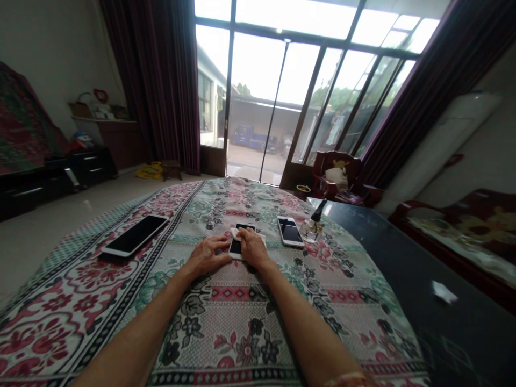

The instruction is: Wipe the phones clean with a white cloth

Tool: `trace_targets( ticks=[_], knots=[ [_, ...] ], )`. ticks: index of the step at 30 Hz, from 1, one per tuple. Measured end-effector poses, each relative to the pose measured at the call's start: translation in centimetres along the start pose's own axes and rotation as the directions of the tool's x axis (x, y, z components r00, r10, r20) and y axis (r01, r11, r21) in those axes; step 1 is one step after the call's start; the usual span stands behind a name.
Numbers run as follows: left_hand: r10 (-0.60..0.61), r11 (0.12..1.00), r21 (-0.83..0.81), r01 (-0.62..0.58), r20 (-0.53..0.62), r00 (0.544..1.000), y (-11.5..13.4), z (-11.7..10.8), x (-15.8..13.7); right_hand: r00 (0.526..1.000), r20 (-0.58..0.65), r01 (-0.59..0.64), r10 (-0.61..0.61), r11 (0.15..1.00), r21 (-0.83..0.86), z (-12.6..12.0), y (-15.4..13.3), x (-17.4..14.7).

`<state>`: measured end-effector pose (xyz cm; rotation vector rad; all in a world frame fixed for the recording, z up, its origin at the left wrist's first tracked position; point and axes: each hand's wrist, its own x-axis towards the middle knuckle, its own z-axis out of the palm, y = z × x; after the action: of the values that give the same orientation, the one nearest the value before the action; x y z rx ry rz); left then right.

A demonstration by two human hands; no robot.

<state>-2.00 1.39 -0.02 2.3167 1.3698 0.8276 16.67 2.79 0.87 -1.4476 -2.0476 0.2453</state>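
Note:
A white-framed smartphone with a dark screen lies on the flowered tablecloth, partly covered by both hands. My left hand holds the phone's left edge, its thumb at the near corner and its fingers bent along the side. Over the screen, my right hand presses a folded white tissue with closed fingers. To the right lies a second white phone, and beside it stands a clear bottle with a black top. A white tablet rests farther left.
A dark, glossy table adjoins on the right, with a crumpled white tissue on it. Wooden seats stand beyond. Glass doors between purple curtains fill the far side. A yellow bag lies on the floor.

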Motion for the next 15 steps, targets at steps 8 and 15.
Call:
trace_targets(
  ticks=[8, 15],
  knots=[
    [0.004, 1.0, -0.008, -0.004, -0.013, 1.0, -0.2, 0.0, 0.0, 0.997, 0.026, 0.069, -0.069, 0.997, 0.03, -0.7, 0.3, -0.8],
    [0.003, 1.0, -0.017, -0.003, -0.011, 1.0, -0.2, 0.0, 0.1, 0.993, 0.009, 0.118, -0.119, 0.99, 0.074, -1.0, -0.1, -2.8]
  ],
)
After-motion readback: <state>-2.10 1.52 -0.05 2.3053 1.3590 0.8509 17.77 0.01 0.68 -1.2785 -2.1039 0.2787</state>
